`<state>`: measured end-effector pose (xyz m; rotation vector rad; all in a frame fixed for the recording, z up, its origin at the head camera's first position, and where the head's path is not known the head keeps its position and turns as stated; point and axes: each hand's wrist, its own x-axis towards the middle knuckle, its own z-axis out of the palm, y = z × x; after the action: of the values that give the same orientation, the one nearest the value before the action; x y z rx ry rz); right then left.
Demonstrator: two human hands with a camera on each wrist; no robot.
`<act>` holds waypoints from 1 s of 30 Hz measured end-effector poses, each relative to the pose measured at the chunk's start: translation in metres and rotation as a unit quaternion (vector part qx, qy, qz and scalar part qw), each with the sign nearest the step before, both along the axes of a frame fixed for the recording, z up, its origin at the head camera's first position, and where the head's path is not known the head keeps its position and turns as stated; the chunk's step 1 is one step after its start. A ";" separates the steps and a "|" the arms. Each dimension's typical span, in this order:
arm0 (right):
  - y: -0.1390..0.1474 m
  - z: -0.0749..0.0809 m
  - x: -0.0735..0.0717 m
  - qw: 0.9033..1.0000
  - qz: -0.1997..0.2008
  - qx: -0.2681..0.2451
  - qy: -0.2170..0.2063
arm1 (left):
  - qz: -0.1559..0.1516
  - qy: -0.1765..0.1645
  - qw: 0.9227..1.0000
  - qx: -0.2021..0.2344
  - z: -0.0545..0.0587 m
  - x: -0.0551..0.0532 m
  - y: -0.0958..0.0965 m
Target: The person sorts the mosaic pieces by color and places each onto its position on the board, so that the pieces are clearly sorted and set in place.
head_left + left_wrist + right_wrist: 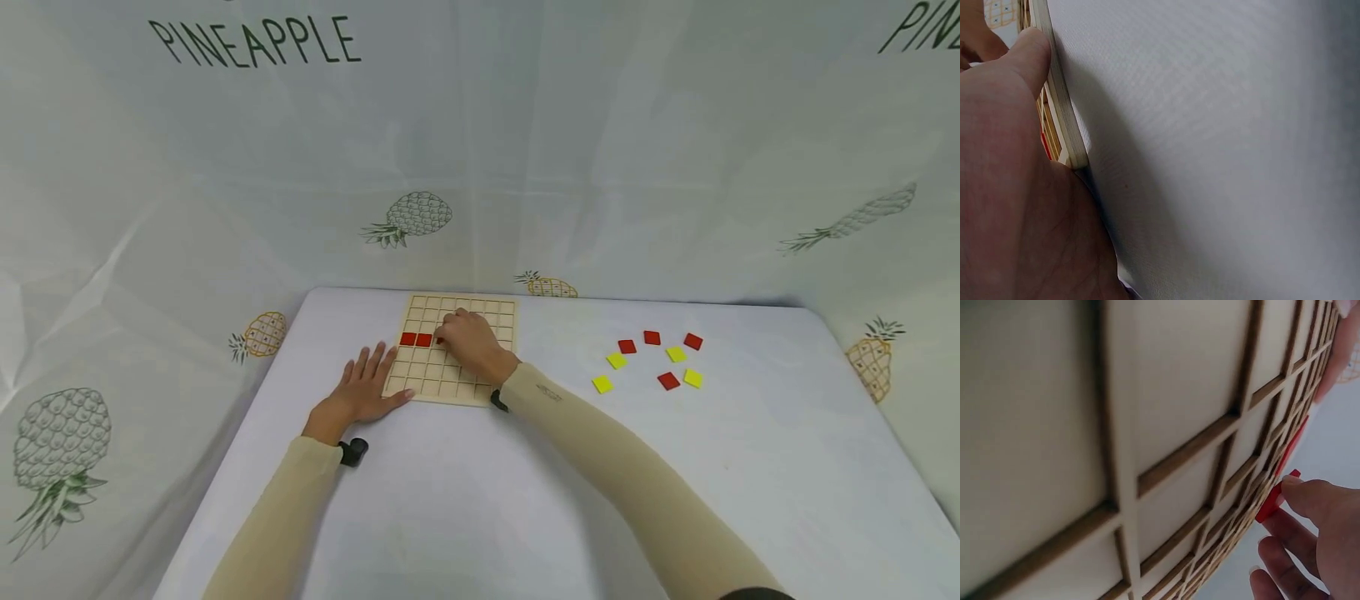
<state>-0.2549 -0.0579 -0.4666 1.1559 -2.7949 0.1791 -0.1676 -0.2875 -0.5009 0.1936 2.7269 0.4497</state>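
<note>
A pale wooden grid board (pixel 442 387) lies on the table, its raised lines forming square cells. Two red square tiles (pixel 416 340) sit side by side in a row near its left edge. Just right of them my right hand (pixel 470 340) pinches another red tile (pixel 1270 501) between thumb and finger; in the right wrist view that tile is tilted at the grid. My left hand (pixel 365 390) lies with fingers spread at the board's lower left corner, the thumb on the board's edge (pixel 1063 106).
Right of the board lie scattered loose tiles, several red (pixel 669 381) and several yellow (pixel 602 384). The white table (pixel 480 500) ends at the back against a hanging cloth (pixel 637 167) printed with pineapples.
</note>
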 end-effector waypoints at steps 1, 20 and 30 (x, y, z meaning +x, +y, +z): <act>0.000 -0.001 -0.001 1.000 -0.002 0.000 -0.002 | 0.000 0.001 1.000 0.000 -0.002 -0.001 -0.001; -0.013 -0.001 -0.005 0.999 -0.016 0.000 -0.040 | 0.001 0.005 1.000 -0.006 -0.004 -0.003 0.000; -0.007 0.001 0.004 0.998 -0.017 0.055 -0.017 | 0.002 -0.005 1.000 -0.013 -0.002 -0.002 0.000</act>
<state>-0.2504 -0.0646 -0.4654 1.1370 -2.8843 0.0418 -0.1699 -0.2878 -0.5033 0.1799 2.7229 0.4143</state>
